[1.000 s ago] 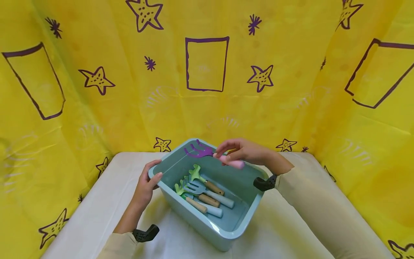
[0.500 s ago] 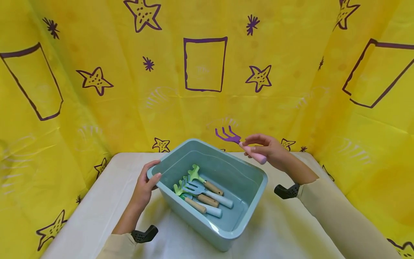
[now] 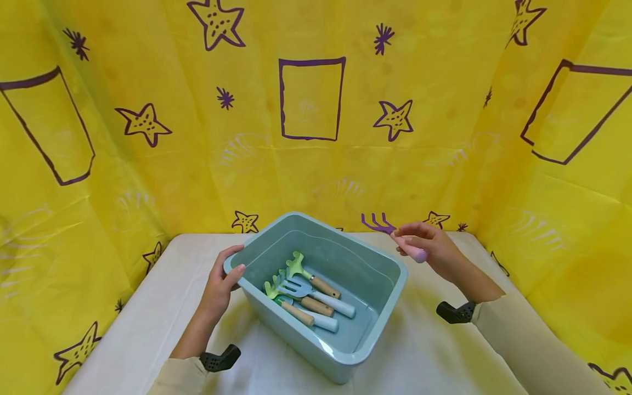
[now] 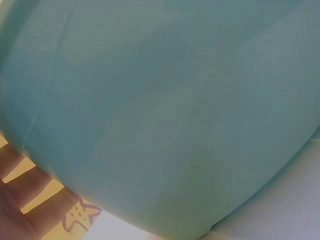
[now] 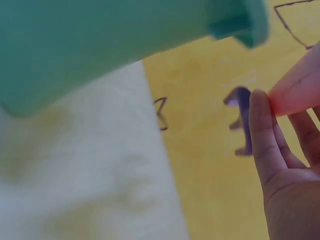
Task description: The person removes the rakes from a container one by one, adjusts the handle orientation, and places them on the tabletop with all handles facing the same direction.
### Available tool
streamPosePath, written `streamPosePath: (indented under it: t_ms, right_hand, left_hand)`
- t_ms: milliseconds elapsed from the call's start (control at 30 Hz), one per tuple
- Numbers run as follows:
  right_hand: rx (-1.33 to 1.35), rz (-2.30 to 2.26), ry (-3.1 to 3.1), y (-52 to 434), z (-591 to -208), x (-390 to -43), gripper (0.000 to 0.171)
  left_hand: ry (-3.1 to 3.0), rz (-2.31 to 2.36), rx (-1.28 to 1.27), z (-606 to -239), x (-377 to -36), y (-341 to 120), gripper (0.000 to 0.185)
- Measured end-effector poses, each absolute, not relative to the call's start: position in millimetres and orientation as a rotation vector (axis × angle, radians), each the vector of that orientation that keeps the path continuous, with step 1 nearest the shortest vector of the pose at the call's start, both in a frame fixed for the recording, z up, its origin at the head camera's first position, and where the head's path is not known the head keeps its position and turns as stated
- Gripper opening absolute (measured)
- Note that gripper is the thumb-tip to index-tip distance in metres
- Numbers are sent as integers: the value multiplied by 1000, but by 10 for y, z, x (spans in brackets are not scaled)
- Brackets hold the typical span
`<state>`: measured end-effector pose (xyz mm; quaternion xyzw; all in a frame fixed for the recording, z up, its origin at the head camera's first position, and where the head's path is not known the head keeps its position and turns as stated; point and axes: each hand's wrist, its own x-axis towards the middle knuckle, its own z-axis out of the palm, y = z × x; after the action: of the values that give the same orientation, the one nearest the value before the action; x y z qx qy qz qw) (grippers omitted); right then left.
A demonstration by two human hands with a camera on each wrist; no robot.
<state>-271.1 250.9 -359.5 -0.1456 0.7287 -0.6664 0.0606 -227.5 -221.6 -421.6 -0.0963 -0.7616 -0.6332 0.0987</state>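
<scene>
Head view first: the right hand (image 3: 428, 245) is up beside the bin's far right corner, fingers curled round the pink handle of a purple rake (image 3: 390, 231), clear of the teal bin (image 3: 365, 351). The rake's long axis runs left-right and slightly up, its prongs pointing left toward the yellow backdrop (image 3: 148, 175). The left hand (image 3: 222, 280) grips the bin's near-left rim, fingers over the edge, thumb outside. One bin sits on the white surface (image 3: 148, 318). Inside it lie the small garden tools (image 3: 308, 296); three or four, overlapping, handles toward the near right, heads toward the left hand.

Left wrist view: the bin wall (image 4: 165, 115) fills the frame, with fingers (image 4: 20, 185) of the left hand showing at lower left.

Right wrist view, blurry: curled fingers (image 5: 265, 140) round the pink handle, purple prongs (image 5: 242, 120) just past them, the bin's rim (image 5: 235, 20) above.
</scene>
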Motion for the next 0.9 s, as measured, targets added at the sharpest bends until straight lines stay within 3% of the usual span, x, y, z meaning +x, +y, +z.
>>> streamPosePath:
  t_ms: [167, 633, 900]
  right_hand:
    - [-348, -1952, 2298, 2586, -3840, -2630, 46]
    - [-113, -1930, 2274, 2807, -4394, -2632, 45]
    - [103, -1675, 2509, 2854, -4612, -2681, 44]
  left_hand:
    - [-2252, -1872, -284, -4216, -2276, -2214, 48]
    - [-2249, -1871, -290, -4224, -2286, -2214, 48]
    - [-2260, -1849, -286, -4221, -2279, -2216, 47]
